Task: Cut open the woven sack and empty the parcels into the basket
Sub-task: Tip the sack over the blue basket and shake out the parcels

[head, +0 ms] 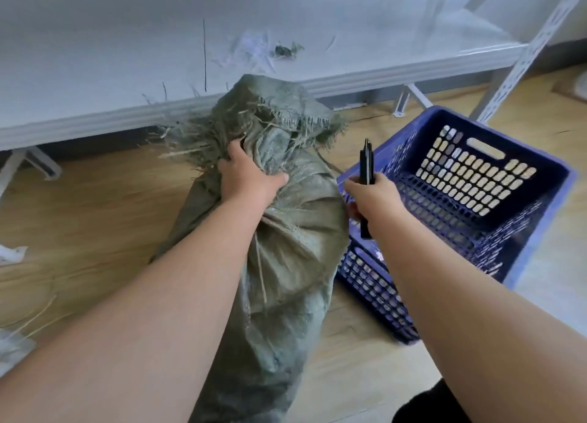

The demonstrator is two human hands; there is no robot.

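A grey-green woven sack [286, 263] lies on the wooden floor, its frayed top end pointing toward the white shelf. My left hand [247, 174] grips the bunched fabric just below that frayed end. My right hand [371, 200] holds a black utility knife [366, 165] upright, to the right of the sack and over the near-left rim of the blue basket [540, 213]. The knife tip is apart from the sack. The perforated basket stands on the floor to the right, with nothing visible inside. No parcels show; the sack hides its contents.
A white metal shelf [158, 57] runs across the back, with loose sack threads and scraps on it. Its slotted upright [524, 50] rises at the right behind the basket. Stray fibres and a white scrap [12, 254] lie on the floor at the left.
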